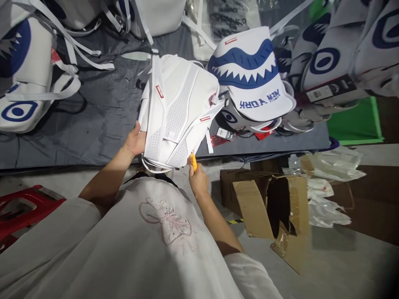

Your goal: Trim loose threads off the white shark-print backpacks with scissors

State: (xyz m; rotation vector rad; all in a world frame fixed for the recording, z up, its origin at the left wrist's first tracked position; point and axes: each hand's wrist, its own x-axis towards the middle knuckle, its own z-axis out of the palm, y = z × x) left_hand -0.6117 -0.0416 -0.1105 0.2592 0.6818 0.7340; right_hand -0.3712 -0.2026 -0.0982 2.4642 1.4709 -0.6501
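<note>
A white backpack (183, 95) lies at the table's front edge, its padded back panel and shoulder straps facing up. At its left side, my left hand (136, 140) grips the edge, thumb on the outside and the fingers partly hidden by the bag. My right hand (198, 179) is closed around a small yellow tool (193, 161) by the lower right corner of the backpack. The tool's working end is not clear to see. Thin white cords (156, 166) hang in a loop from the near end of the bag.
Right of it stands a white and blue backpack (249, 79) with a toothed pattern; more bags (23, 79) crowd the dark-covered table (102, 104). An open cardboard box (254, 207) and plastic bags (327, 205) lie below right. A red stool (26, 207) is at left.
</note>
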